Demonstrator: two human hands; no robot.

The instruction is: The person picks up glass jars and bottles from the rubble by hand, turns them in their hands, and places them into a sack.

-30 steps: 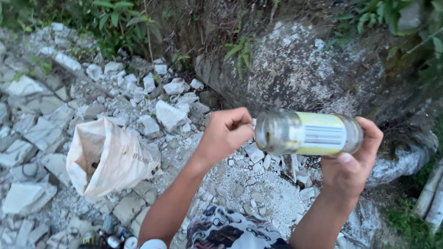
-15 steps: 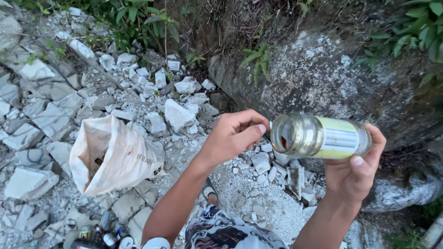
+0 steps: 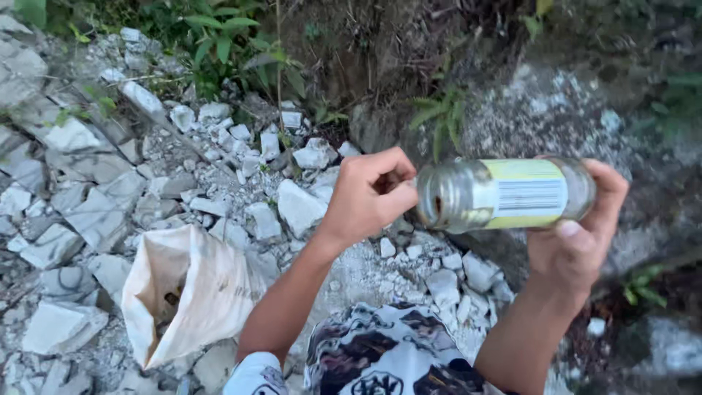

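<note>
My right hand point(image 3: 578, 234) grips a clear glass jar point(image 3: 504, 194) with a yellow and white label, held on its side with the open mouth pointing left. My left hand point(image 3: 369, 194) is at the jar's mouth, fingers curled and pinched together; whether it holds anything is hidden. Something dark shows inside the jar near the mouth. Both hands are raised above rubble.
An open white sack point(image 3: 186, 292) lies on broken white stone slabs point(image 3: 73, 212) at lower left. A large lichen-covered boulder point(image 3: 556, 110) rises behind the hands, with green plants point(image 3: 219, 36) above. My patterned clothing point(image 3: 387, 358) fills the bottom middle.
The view shifted, so the sack and rubble now sit lower in frame. My left hand moved closer to the jar's mouth, and the jar turned more level.
</note>
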